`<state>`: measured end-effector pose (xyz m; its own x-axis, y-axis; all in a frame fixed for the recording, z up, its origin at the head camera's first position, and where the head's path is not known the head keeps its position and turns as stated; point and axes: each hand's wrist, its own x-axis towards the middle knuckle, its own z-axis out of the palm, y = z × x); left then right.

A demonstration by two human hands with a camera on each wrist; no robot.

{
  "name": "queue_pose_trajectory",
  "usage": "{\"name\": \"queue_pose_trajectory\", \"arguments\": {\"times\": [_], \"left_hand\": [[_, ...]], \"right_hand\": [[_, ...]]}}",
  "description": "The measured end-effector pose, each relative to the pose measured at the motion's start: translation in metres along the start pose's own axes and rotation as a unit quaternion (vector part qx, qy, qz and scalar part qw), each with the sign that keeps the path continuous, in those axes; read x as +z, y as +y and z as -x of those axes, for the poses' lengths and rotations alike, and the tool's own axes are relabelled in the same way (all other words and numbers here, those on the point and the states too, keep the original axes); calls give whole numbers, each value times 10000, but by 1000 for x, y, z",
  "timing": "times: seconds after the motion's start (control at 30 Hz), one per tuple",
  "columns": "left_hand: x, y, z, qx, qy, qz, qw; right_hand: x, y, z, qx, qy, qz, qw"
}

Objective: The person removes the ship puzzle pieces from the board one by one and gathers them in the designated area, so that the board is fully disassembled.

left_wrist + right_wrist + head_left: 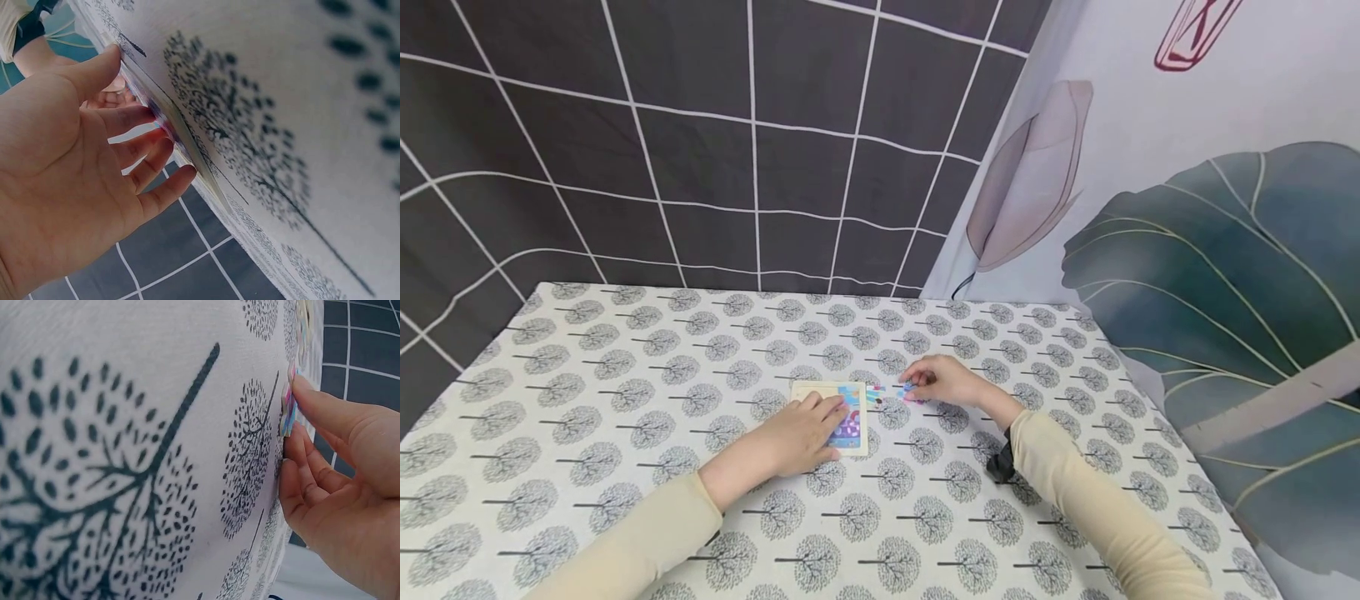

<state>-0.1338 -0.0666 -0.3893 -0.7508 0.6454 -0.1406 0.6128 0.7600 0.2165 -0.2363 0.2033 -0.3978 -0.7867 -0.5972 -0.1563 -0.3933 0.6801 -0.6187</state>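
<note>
A small jigsaw puzzle board (862,433) with a pale wooden frame and a blue and purple picture lies flat on the table. My left hand (805,433) rests on its left part, fingers spread and nearly straight, covering some of the picture. In the left wrist view, the fingertips (185,175) touch the board's face. Just right of the board, my right hand (946,381) pinches a pink and blue puzzle piece (289,403) between thumb and fingers, close to the cloth. Several colourful loose puzzle pieces (876,395) lie between the board and this hand, partly overlapping from here.
A white cloth (647,500) printed with grey trees covers the table. Behind it hangs a dark curtain (692,158) with white grid lines. To the right is a pale curtain (1210,275) with large leaf prints.
</note>
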Motion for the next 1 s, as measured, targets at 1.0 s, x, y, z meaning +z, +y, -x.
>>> {"name": "queue_pose_trajectory", "arguments": {"times": [1.0], "left_hand": [[0, 4, 0, -197, -267, -180, 9993]], "right_hand": [[30, -53, -28, -991, 109, 664, 9928]]}}
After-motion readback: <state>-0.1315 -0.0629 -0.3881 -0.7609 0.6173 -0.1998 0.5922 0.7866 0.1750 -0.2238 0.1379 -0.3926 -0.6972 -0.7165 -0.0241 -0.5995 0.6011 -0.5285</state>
